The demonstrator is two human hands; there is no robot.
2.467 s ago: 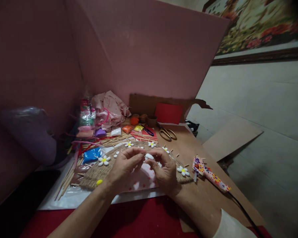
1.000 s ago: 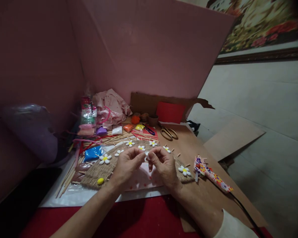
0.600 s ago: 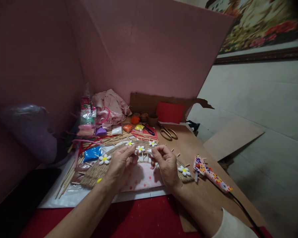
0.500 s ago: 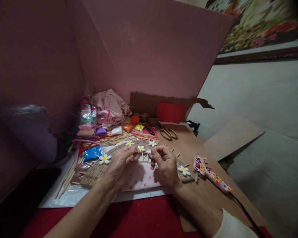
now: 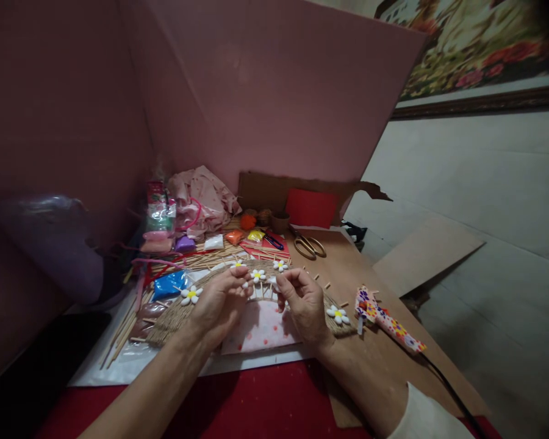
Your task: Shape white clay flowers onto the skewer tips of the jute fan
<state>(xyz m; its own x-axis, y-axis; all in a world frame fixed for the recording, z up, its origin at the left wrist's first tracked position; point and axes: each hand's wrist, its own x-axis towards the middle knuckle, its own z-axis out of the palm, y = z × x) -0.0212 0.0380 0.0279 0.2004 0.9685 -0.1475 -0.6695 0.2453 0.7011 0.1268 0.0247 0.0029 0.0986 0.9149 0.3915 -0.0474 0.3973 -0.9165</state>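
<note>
Both hands hover over a fan-shaped craft piece wound with brown twine [image 5: 174,323], with thin sticks poking out of its rim. White daisies with yellow centres [image 5: 191,295] sit along the twine. My right hand [image 5: 304,305] pinches a small piece of white clay [image 5: 273,280] between thumb and fingers. To its left, my left hand [image 5: 222,302] is curled with the palm turned inward. A tiny white spot shows at its fingertips, too small to name. Below the hands lies the craft's pink dotted panel [image 5: 260,332].
A flower-patterned glue gun [image 5: 388,320] with a cord lies at the right. Scissors [image 5: 308,245], a red card [image 5: 310,207] and clay packets, including a blue one [image 5: 170,285], lie behind. Wooden sticks [image 5: 121,332] are at the left. A pink panel [image 5: 256,103] stands at the back.
My left thumb and fingers have loosened from a tighter pinch, and that hand has drawn slightly left. My right hand keeps its pinch. The view has shifted slightly.
</note>
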